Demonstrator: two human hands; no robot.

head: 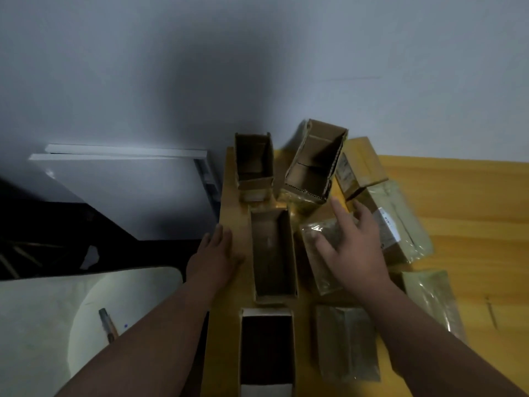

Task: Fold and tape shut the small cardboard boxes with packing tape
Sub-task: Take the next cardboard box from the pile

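Boxes of small brown cardboard stand open-topped in a line along the left edge of the yellow tabletop (458,196). The central open box (273,255) lies between my two hands. A nearer open box (266,351) sits just below it, and two more open boxes, one upright (253,164) and one tilted (315,164), stand at the far end near the grey wall (257,53). To the right lie several closed boxes wrapped in shiny tape, including one (322,253) under my right hand (355,247), whose fingers are spread and rest flat on its top. My left hand (213,259) lies open, fingers straight and together, on the tabletop edge just beside the central open box. A white chair (57,325) stands at lower left.
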